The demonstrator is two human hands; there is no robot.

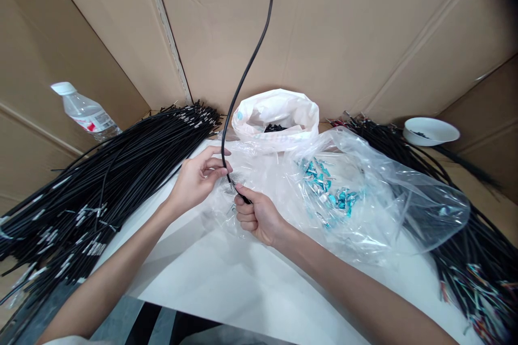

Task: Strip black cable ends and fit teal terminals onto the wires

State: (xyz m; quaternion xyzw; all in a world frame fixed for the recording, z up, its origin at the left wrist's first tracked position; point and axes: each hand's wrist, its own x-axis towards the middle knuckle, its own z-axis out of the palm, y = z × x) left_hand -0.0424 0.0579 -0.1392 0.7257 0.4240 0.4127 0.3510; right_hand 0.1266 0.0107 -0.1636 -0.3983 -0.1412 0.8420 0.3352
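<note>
My left hand (199,178) pinches a long black cable (246,70) near its lower end; the cable arcs up to the cardboard wall, bare strands at its tip. My right hand (259,215) is closed just below it, gripping the cable's lower end and a small dark piece I cannot make out. Both hands hover over a white sheet (243,285). To the right lies a clear plastic bag (364,199) with several small teal parts (332,194) inside.
A big bundle of black cables (93,188) lies at the left, another bundle (465,248) at the right. A white bag (279,113) stands behind the hands. A water bottle (87,113) and a white bowl (431,130) sit by the cardboard walls (364,27).
</note>
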